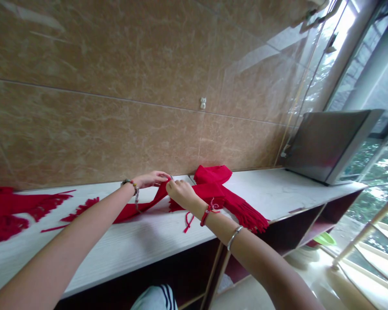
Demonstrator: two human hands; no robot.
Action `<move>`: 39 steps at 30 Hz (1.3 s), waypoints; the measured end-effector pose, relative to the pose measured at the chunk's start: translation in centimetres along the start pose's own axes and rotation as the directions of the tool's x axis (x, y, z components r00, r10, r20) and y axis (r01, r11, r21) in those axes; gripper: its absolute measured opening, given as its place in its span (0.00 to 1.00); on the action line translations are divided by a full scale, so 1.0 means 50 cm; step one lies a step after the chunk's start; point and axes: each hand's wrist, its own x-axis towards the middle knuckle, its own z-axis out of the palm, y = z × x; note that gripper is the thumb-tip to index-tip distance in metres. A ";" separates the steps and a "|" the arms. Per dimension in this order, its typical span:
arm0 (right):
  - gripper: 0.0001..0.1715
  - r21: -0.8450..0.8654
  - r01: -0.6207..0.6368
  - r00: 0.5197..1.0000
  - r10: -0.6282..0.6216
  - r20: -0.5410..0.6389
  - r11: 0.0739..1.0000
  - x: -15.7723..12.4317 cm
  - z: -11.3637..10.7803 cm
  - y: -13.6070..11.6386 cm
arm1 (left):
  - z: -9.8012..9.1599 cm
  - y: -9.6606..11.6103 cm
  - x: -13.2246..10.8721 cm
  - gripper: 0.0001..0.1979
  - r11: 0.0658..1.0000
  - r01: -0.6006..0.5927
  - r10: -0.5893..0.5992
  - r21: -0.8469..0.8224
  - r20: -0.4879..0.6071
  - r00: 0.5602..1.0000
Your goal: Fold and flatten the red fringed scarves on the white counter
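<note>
A red fringed scarf (224,196) lies across the white counter (142,241) against the brown tiled wall. My left hand (152,178) pinches a stretch of the scarf near the wall, fingers closed on the fabric. Right beside it, my right hand (180,192) grips the same scarf in a closed fist. The scarf's strip runs left under my left forearm. Its fringed end (250,217) hangs over the counter's front edge. More red fringed fabric (9,211) lies at the counter's far left.
A grey microwave-like box (326,144) stands on the counter at the right by the window. Open shelves sit below the counter, with a green bowl (325,238) on the lower right. A wooden rail (362,234) stands at the right. My knee (155,299) shows at the bottom.
</note>
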 end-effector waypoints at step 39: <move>0.20 -0.058 -0.140 0.960 0.150 0.236 0.988 -0.210 0.059 0.236 | 0.257 -0.076 -0.027 0.36 0.273 0.022 0.264 0.962 -0.097 0.960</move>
